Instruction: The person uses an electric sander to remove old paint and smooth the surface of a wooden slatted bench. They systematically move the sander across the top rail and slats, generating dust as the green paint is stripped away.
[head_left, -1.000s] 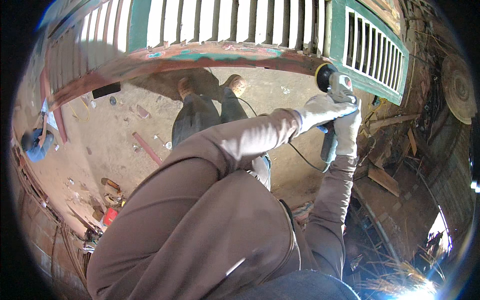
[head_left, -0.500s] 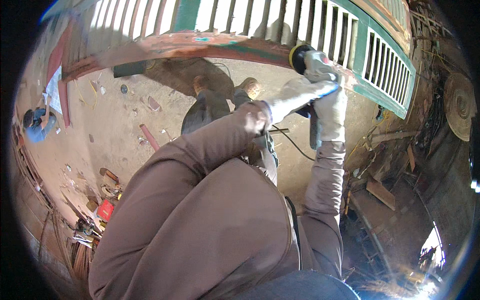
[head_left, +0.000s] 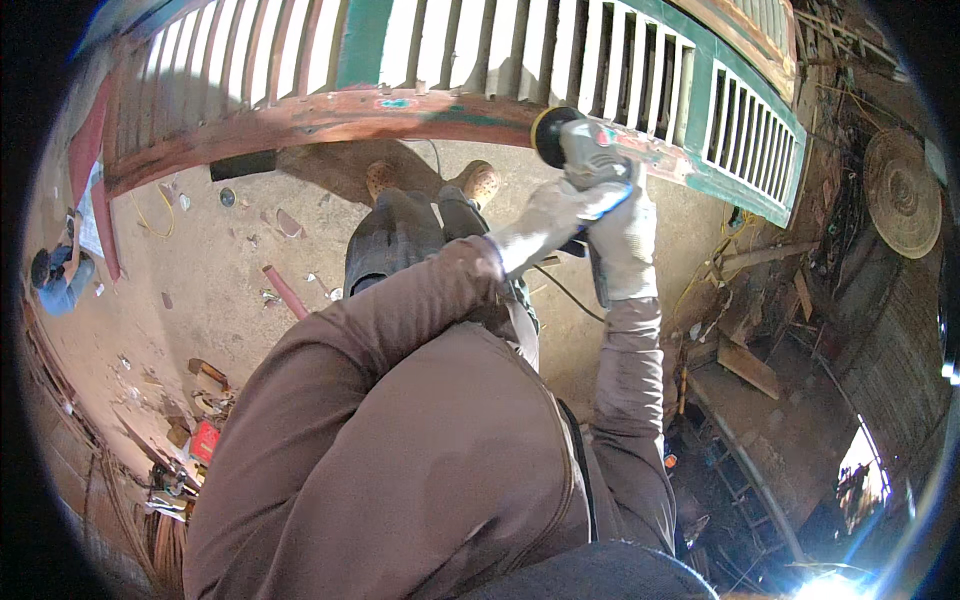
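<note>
An angle grinder [head_left: 592, 148] with a dark, yellow-rimmed sanding disc [head_left: 549, 138] is held in both my gloved hands. My left hand [head_left: 553, 215] wraps over the grinder near its head. My right hand [head_left: 624, 228] closes round its body, partly covered by the left. The disc sits at the near edge of a long reddish-brown wooden rail [head_left: 420, 114], streaked with leftover green paint; firm contact is hard to tell. Above the rail stand white slats [head_left: 470, 50] and a green post [head_left: 361, 45]. A dark cord [head_left: 575, 292] trails below the grinder.
Scraps, a reddish stick [head_left: 285, 291] and a red box [head_left: 205, 441] lie on the concrete floor [head_left: 230, 290]. Far left, another person [head_left: 65, 270] is down low beside a pale sheet. A round woven tray [head_left: 904, 194] and boards [head_left: 747, 366] are at right.
The grinder and both my hands have moved left along the rail. My view has shifted slightly too. Both hands keep their hold.
</note>
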